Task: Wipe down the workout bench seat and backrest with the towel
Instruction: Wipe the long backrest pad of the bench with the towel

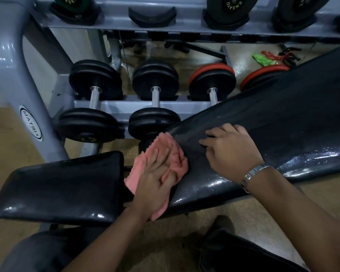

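I see my left hand (pixel 157 173) pressed flat, fingers spread, on a pink towel (pixel 173 154) at the lower end of the black backrest (pixel 283 118). Right of it, my right hand (pixel 230 148) rests open on the backrest, holding nothing. The seat (pixel 63 185) lies left of the towel.

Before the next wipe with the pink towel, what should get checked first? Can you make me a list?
1. Left hand flat on the pink towel: ok.
2. Towel touching the backrest at its lower end: ok.
3. Right hand steadying the backrest, clear of the towel: ok.
4. Backrest dry: not ok, droplets shine near its edge.
5. Seat already wiped: cannot tell.
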